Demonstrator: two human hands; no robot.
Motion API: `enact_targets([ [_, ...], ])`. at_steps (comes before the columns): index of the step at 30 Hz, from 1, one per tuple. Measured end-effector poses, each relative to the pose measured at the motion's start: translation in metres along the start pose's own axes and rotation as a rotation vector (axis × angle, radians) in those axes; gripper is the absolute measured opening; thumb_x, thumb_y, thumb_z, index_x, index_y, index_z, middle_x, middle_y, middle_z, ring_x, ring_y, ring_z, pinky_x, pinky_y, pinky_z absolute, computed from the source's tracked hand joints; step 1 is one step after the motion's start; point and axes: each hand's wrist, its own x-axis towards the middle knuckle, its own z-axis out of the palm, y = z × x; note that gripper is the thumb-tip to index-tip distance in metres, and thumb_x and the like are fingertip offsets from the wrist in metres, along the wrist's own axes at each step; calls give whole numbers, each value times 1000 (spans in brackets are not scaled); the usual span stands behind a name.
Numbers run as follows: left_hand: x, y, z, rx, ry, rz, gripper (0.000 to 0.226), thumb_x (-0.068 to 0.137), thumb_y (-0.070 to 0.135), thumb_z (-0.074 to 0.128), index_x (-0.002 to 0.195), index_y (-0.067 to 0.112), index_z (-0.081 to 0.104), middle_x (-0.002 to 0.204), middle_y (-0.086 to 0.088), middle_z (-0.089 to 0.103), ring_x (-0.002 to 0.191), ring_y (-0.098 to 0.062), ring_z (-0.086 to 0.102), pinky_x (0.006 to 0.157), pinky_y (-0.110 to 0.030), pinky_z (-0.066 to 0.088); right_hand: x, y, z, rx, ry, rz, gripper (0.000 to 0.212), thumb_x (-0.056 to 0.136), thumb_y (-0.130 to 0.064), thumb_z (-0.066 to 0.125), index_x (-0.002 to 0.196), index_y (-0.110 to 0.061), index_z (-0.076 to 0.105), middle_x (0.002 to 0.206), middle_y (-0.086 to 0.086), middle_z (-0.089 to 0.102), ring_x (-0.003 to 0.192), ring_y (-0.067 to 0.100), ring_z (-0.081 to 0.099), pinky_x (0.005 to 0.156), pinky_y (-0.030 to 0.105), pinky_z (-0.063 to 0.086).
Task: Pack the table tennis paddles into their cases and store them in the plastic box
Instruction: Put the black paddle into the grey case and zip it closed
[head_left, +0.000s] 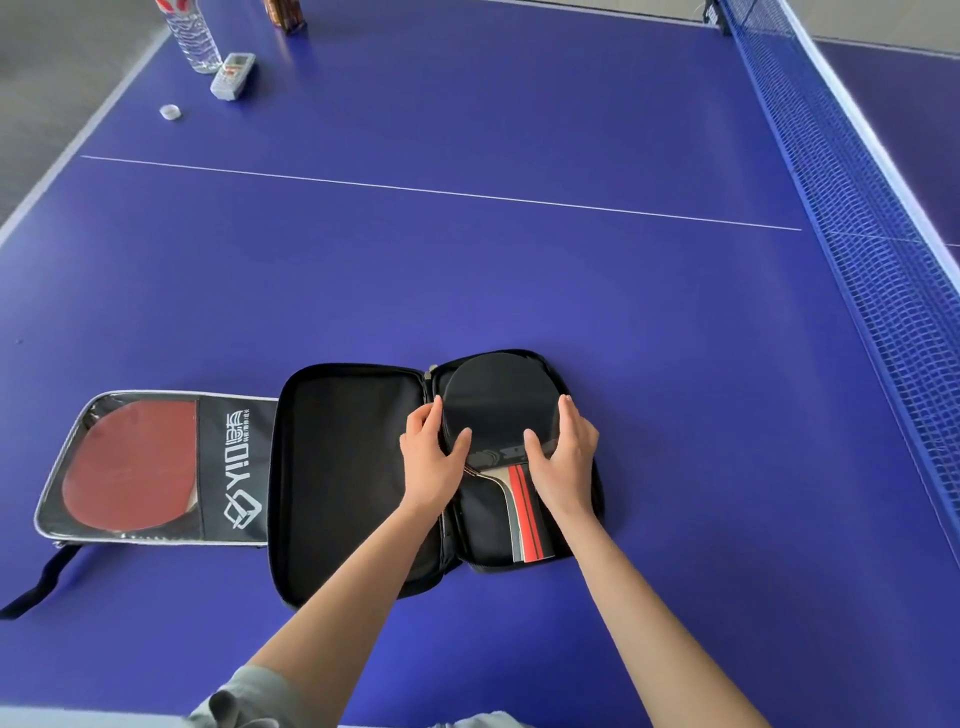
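A black zip case (343, 467) lies open flat on the blue table near me. In its right half rests a paddle (493, 400) with a black rubber face and a red, black and grey striped handle. My left hand (434, 457) holds the blade's left edge with its thumb on the face. My right hand (563, 457) holds the right edge the same way, thumb near the throat. To the left lies a second case (234, 467), grey-trimmed with a clear window, and a red paddle (130, 462) shows inside it. No plastic box is in view.
At the far left of the table (467, 270) stand a water bottle (195, 36), a remote control (232, 75), a small white cap (170, 111) and a brown object (283, 13). The blue net (857, 218) runs along the right. A black strap (39, 587) trails from the second case.
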Motion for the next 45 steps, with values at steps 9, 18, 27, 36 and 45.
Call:
enact_targets([
  [9, 20, -20, -111, 594, 307, 163, 58, 90, 20, 59, 144, 19, 37, 153, -15, 21, 138, -36, 18, 113, -47, 22, 3, 1, 27, -651, -162, -448, 62, 94, -57, 30, 149, -30, 21, 160, 2, 15, 148, 25, 11, 120, 45, 10],
  [18, 8, -26, -141, 100, 314, -171, 62, 87, 18, 65, 141, 12, 36, 123, -7, 59, 116, -26, 53, 93, -33, 40, 3, 1, 27, -702, -174, -425, 63, 94, -59, 27, 150, -32, 17, 160, -1, 11, 148, 23, 5, 119, 41, 4],
  [27, 9, -25, -183, 237, 252, -46, 24, 84, 12, 65, 108, 8, 67, 99, -9, 71, 95, -29, 63, 85, -32, 46, -18, -13, 41, -727, -193, -383, 64, 94, -60, 26, 150, -31, 17, 161, 0, 10, 148, 23, 4, 119, 41, 2],
  [36, 18, -34, -228, 107, 176, -18, 15, 86, 27, 65, 100, 25, 68, 87, 12, 68, 86, -16, 65, 80, -33, 51, -58, -37, 87, -713, -152, -331, 64, 96, -57, 24, 151, -26, 16, 160, 4, 7, 148, 29, 3, 120, 46, 7],
  [45, 17, 24, -183, -430, -355, -112, 47, 89, 54, 47, 113, 19, 67, 112, 3, 71, 106, -11, 65, 91, -25, 49, -50, -49, 82, -343, -229, -206, 52, 100, -48, 24, 148, -31, 22, 159, -10, 6, 148, 13, -7, 121, 39, -4],
])
